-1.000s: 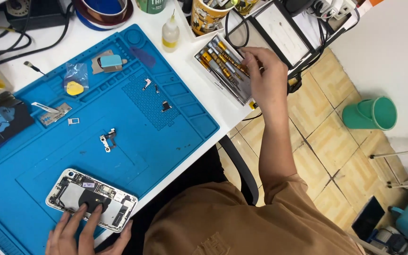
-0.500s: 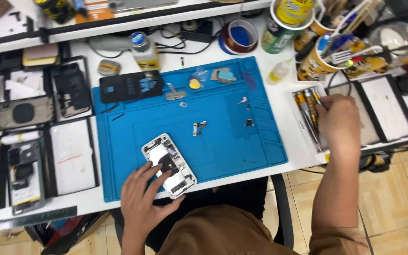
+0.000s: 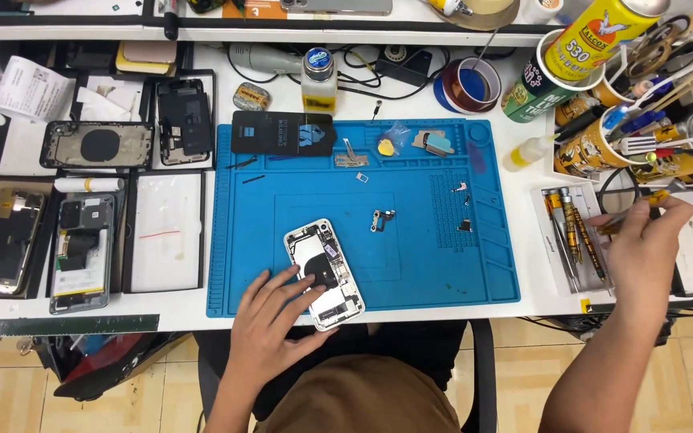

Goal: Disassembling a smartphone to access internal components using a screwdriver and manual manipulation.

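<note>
left hand (image 3: 270,321): near edge of the desk (image 3: 194,309), fingers spread flat, pinning the opened phone (image 3: 324,274) on the blue mat (image 3: 411,265)
phone: long axis runs near-right to far-left; it lies just right of the left hand
right hand (image 3: 643,244): far right, fingers pinched on a yellow-handled screwdriver (image 3: 631,210) over the screwdriver tray (image 3: 575,240); well apart from the phone, which lies to its left

Opened phone (image 3: 324,274): back cover off, dark battery and small internal parts exposed in a white frame. It lies flat and tilted near the front edge of the blue mat (image 3: 411,265), left of centre. Yellow-handled screwdriver (image 3: 631,215): lifted above the worktop's right end, roughly level.
</note>
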